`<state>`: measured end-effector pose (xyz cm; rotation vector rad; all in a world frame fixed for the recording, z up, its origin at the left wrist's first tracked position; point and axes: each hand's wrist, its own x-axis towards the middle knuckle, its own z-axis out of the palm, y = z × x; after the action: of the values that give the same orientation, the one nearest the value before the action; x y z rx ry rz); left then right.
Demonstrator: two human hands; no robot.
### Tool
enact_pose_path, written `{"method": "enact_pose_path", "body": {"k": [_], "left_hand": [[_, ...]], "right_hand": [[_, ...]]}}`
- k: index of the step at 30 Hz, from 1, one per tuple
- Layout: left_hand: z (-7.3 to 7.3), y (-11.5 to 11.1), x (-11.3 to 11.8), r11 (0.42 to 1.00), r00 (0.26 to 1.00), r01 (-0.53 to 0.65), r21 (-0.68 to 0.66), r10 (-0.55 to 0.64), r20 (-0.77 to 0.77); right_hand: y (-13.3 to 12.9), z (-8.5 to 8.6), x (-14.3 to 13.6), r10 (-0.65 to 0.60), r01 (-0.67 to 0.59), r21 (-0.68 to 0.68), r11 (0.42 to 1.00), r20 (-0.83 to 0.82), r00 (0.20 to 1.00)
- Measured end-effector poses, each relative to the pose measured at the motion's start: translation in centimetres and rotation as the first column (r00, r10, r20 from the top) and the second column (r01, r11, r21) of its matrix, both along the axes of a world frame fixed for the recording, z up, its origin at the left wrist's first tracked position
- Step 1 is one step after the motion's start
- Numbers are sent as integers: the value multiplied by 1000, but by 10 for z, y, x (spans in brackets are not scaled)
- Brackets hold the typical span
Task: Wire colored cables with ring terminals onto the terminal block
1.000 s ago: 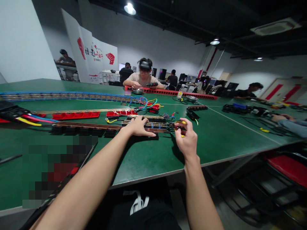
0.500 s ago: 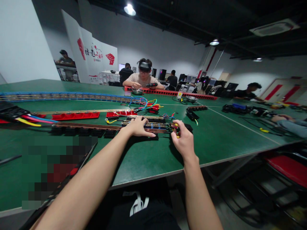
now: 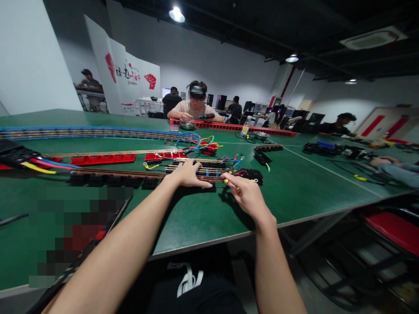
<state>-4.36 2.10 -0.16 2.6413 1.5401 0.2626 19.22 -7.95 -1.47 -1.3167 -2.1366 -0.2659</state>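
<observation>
"Where's the left hand [image 3: 188, 174]?"
"Across the rail assembly [image 3: 212, 172], fingers and thumb spread apart."
"And the right hand [image 3: 246, 192]?"
"Closed round a yellow-handled tool [image 3: 238, 190], at the rail assembly's right end. I can't make out its tip."
"What else is there?"
"A black block [image 3: 255, 175] right of the rail assembly, looped coloured wires [image 3: 200, 140] behind it, all on the green bench [image 3: 301, 192]."

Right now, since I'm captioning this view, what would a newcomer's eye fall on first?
Probably the two bare hands at the centre: the left hand spread over railed strips, the right hand gripping a yellow-handled tool. Next, the looping coloured wires just beyond, and the long blue track curving leftward.
</observation>
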Motion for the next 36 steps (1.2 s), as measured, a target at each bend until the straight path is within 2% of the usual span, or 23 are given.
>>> {"method": "enact_pose_path", "body": {"k": [6, 18, 28, 36], "left_hand": [[1, -1, 1, 1000, 1000, -5, -12, 5, 7], [1, -1, 0, 1000, 1000, 8, 3, -8, 7], [1, -1, 0, 1000, 1000, -1, -12, 1, 6], [1, -1, 0, 1000, 1000, 19, 8, -20, 12]], "right_hand": [[-2, 1, 0, -3, 10, -48, 999, 134, 991], [-6, 4, 0, -10, 25, -83, 996, 183, 983], [-6, 5, 1, 61, -52, -113, 992, 80, 995], [-4, 4, 3, 58, -55, -131, 990, 21, 998]]}}
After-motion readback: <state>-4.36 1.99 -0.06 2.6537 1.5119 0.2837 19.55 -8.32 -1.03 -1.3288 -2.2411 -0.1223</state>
